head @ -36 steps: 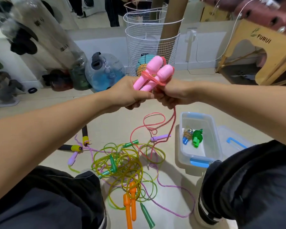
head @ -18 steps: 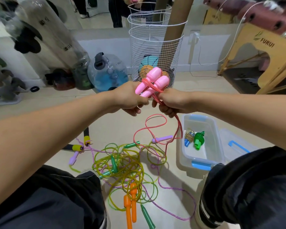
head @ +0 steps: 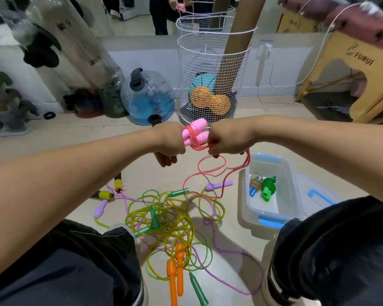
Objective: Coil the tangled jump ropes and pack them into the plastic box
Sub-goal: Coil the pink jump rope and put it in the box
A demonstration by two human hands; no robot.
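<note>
My left hand (head: 169, 142) grips the two pink handles (head: 196, 133) of a jump rope held side by side. My right hand (head: 224, 141) pinches the red-pink cord (head: 210, 173), which is wound around the handles and trails down in loops to the floor. Below lies a tangle of ropes (head: 164, 221): yellow-green cords with green handles, an orange-handled pair (head: 175, 277), and a purple cord with purple handles (head: 218, 186). The clear plastic box (head: 296, 195) with blue latches stands on the floor at the right, holding a coiled green-handled rope (head: 268, 188) and a small blue-handled bundle.
A white wire basket (head: 212, 69) with balls stands beyond my hands. A blue water jug (head: 148, 100) and dark bags sit at the left wall. The box's lid (head: 318, 195) lies right of the box. A wooden stool (head: 352, 69) stands at the right. My knees frame the rope pile.
Both hands have dropped lower with the pink handles. My right hand has carried the cord around the handles, and the loose loops below have shifted.
</note>
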